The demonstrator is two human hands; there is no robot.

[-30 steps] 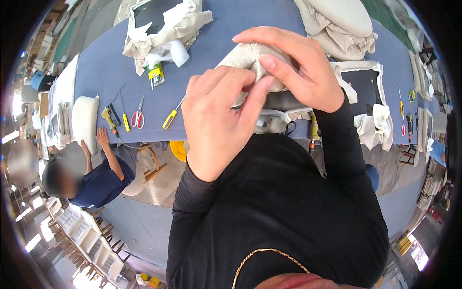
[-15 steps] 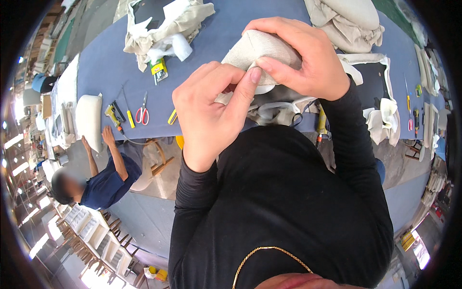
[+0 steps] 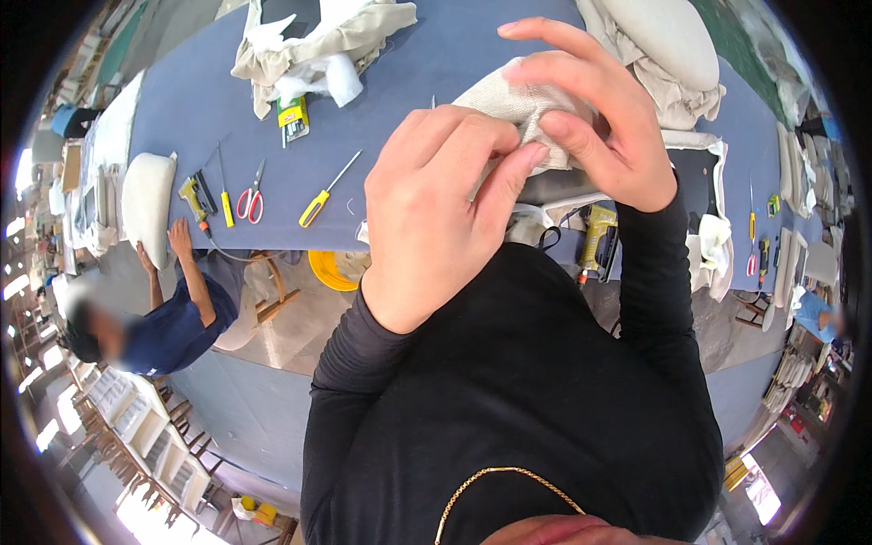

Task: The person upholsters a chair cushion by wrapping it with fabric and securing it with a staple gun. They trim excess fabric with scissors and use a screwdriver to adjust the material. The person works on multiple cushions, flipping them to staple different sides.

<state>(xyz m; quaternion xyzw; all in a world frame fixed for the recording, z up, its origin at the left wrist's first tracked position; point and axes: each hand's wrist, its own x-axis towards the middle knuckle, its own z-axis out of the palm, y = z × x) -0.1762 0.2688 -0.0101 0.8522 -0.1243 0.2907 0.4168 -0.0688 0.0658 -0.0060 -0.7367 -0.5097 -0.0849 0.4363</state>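
Observation:
Between my hands is a padded piece covered in beige woven fabric (image 3: 500, 94), its rounded corner facing up. My left hand (image 3: 440, 204) is closed, thumb and index finger pinching the fabric near that corner. My right hand (image 3: 604, 113) rests around the far side of the piece, thumb pressed on the fabric and one finger lifted away. The fingers hide the exact spot being pinched. Below the piece, a dark surface with a pale edge (image 3: 563, 189) shows partly.
On the blue table (image 3: 300, 195) lie a yellow-handled screwdriver (image 3: 316, 207), red-handled scissors (image 3: 252, 202) and a glue gun (image 3: 193, 198). Another glue gun (image 3: 597, 238) sits near my body. Beige fabric covers (image 3: 381, 27) lie at the back. A co-worker (image 3: 177, 331) handles a cushion (image 3: 148, 202) at left.
Both hands and the beige piece have shifted right in view. My right fingers have loosened, with one lifted off the fabric. The screwdriver and yellow bucket now show more fully.

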